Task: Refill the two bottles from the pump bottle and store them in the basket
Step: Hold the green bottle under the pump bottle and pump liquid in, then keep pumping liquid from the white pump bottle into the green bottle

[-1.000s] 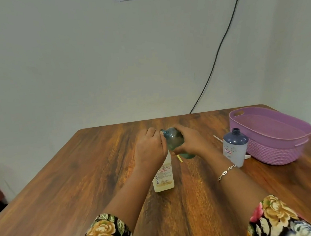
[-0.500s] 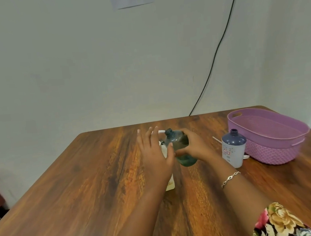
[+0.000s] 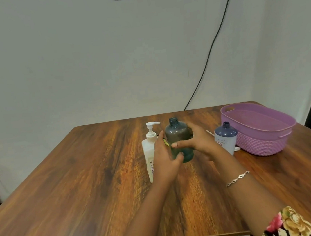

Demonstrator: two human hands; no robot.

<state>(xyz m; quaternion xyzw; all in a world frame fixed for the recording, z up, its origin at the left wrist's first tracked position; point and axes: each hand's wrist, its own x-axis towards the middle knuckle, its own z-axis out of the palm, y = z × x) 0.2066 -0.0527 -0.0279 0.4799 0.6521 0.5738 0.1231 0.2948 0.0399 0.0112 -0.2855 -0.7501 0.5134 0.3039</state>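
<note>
gripping the upright teal bottle (image 3: pixel 177 132), right hand (image 3: pixel 201 141) holds it at 3 o'clock of pump bottle (image 3: pixel 148 153); left hand (image 3: pixel 164 159) flat between them.

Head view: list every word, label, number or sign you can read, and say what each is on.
"OCHEK CHG": red letters running up the side of the white pump bottle; the letters before them are unclear.
Red print on the white lower half of the blue-topped bottle: too small to read.
Teal bottle, held by the right hand: no text shows.
Purple basket: none.
</note>
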